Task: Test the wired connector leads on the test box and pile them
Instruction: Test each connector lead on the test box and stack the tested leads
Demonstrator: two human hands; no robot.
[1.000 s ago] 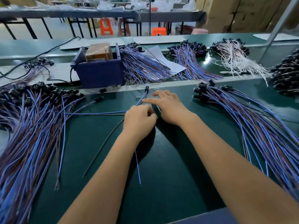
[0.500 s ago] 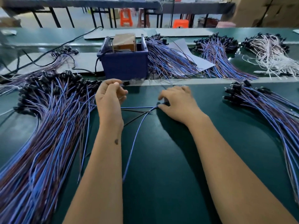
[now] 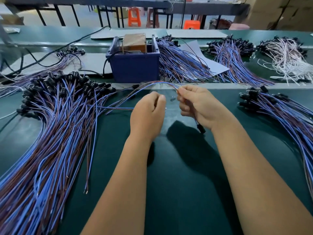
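The blue test box (image 3: 133,67), with a brown block on top, stands at the table's back middle. Just in front of it my right hand (image 3: 199,107) pinches a blue-and-red lead (image 3: 152,83). That lead arcs up and to the left, and its black connector (image 3: 201,128) hangs under my palm. My left hand (image 3: 148,114) is curled round a second lead (image 3: 116,108) that lies flat; its bare tip pokes out on the right side of the hand. A big pile of leads (image 3: 50,133) with black connectors covers the left of the table.
A second pile of leads (image 3: 281,114) fans out on the right. Behind the metal rail lie more blue bundles (image 3: 179,63), a white-wire bundle (image 3: 286,56), paper sheets and black cables. The green mat (image 3: 177,167) shows between my forearms.
My right hand has lifted a lead off the mat, and its connector now hangs below the palm. My left hand has moved right and nearer, towards the right hand.
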